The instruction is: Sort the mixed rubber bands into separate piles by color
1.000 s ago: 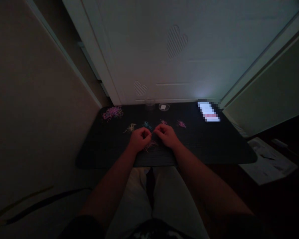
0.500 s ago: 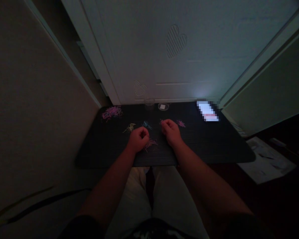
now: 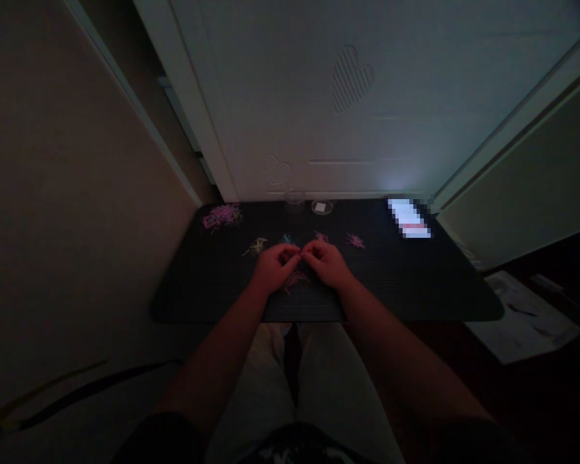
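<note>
Fingertips of my left hand (image 3: 274,265) and my right hand (image 3: 325,261) meet over the middle of the dark table. Both hands are closed in a pinch; whatever lies between the fingertips is too small to make out. Just below them is a small heap of pinkish thin strands (image 3: 296,280). A blue heap (image 3: 288,239) shows behind my left fingers, with a pale yellow heap (image 3: 258,246) to its left. Behind my right hand lies a pink heap (image 3: 321,237), and farther right another pink-purple heap (image 3: 355,241).
A larger mixed pile of pink and purple strands (image 3: 221,217) lies at the table's back left. Along the back edge stand a clear cup (image 3: 294,196) and a round clear lid (image 3: 321,207). A lit, blurred-out phone (image 3: 410,218) is at the back right. A white door (image 3: 290,96) rises behind.
My right hand has moved left from the pink heap, uncovering it, and now meets my left hand. The left fingers have stretched toward the right hand. The view has shifted slightly.
</note>
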The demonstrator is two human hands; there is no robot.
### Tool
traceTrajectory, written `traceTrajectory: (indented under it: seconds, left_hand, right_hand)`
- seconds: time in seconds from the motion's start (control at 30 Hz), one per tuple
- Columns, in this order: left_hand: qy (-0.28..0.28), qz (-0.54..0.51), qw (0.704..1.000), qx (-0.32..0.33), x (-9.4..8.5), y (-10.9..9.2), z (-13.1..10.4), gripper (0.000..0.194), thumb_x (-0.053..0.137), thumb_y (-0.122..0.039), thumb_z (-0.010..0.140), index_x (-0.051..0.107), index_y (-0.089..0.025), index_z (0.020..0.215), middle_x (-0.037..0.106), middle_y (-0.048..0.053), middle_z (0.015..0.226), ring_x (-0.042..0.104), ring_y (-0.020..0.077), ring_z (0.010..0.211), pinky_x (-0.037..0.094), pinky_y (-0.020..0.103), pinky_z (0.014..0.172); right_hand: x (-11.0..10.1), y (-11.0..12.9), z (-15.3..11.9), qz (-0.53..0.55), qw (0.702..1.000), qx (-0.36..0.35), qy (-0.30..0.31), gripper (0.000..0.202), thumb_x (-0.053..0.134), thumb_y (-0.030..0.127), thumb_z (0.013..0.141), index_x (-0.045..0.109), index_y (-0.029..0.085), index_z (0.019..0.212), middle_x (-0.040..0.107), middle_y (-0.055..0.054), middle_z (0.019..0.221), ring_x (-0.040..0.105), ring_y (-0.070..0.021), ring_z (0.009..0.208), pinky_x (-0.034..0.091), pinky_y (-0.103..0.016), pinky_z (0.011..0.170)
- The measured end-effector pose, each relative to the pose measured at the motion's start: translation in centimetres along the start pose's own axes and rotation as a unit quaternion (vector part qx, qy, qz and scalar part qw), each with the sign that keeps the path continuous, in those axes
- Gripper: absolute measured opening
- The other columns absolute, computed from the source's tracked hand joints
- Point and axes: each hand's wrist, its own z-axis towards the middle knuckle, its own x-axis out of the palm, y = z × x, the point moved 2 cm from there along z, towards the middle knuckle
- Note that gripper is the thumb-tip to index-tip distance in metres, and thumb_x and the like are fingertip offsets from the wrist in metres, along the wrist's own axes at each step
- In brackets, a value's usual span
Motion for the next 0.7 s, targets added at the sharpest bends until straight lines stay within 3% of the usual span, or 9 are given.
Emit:
traceTrajectory:
  seconds: [0.13,0.3,0.4,0.53,0.63,0.7]
  left_hand:
    - [0.003,0.012,1.000,-0.005,0.0,0.1,-0.1,0.015,0.058,-0.030,0.076,0.062,-0.015,0.079,0.064,0.001,0.071,0.055,0.0103,0.059,0.042,0.022,0.054]
    - [-0.006,0.010,1.000,-0.003,0.0,-0.1,-0.2,0.013,0.058,-0.028,0.075,0.061,-0.015,0.076,0.062,0.000,0.068,0.053,0.0100,0.057,0.042,0.022,0.053]
    - [-0.034,0.022,0.999,-0.002,-0.3,0.0,-0.1,0.013,0.058,-0.029,0.075,0.062,-0.016,0.078,0.063,0.000,0.070,0.054,0.0107,0.060,0.043,0.022,0.055]
    - [-0.140,0.092,0.986,-0.015,-2.7,0.9,-0.1,0.015,0.056,-0.030,0.077,0.063,-0.018,0.082,0.065,0.002,0.078,0.057,0.0131,0.069,0.045,0.025,0.065]
    - [-0.246,0.172,0.954,-0.026,-5.5,2.2,-0.4,0.015,0.055,-0.029,0.078,0.065,-0.018,0.083,0.066,0.004,0.083,0.058,0.0164,0.078,0.045,0.030,0.076]
    - [-0.239,0.219,0.946,-0.020,-6.8,3.1,-0.5,0.015,0.056,-0.028,0.077,0.067,-0.019,0.083,0.066,0.004,0.086,0.058,0.0185,0.083,0.043,0.033,0.082]
  right_hand:
    - [-0.1,-0.1,0.0,-0.006,1.000,-0.005,0.001,0.015,0.057,0.033,0.074,0.056,0.018,0.071,0.053,0.001,0.063,0.046,-0.0105,0.058,0.035,-0.023,0.054]
    - [-0.7,-0.5,0.3,0.064,0.995,0.034,-0.067,0.020,0.055,0.037,0.075,0.050,0.019,0.071,0.044,0.005,0.054,0.037,-0.0081,0.048,0.028,-0.022,0.046]
    - [-0.8,-0.6,0.4,0.098,0.991,0.052,-0.078,0.022,0.055,0.040,0.076,0.048,0.019,0.071,0.042,0.006,0.051,0.035,-0.0077,0.044,0.026,-0.022,0.043]
    - [-0.7,-0.5,0.3,0.073,0.994,0.045,-0.071,0.022,0.056,0.039,0.075,0.048,0.019,0.070,0.042,0.006,0.053,0.036,-0.0075,0.046,0.027,-0.022,0.044]
    - [-0.7,-0.4,0.1,0.047,0.996,0.036,-0.066,0.020,0.056,0.037,0.076,0.049,0.019,0.071,0.043,0.005,0.053,0.037,-0.0080,0.047,0.028,-0.022,0.045]
    - [-0.7,-0.4,0.1,0.037,0.997,0.034,-0.062,0.019,0.055,0.037,0.076,0.049,0.019,0.072,0.043,0.005,0.054,0.038,-0.0084,0.049,0.029,-0.022,0.046]
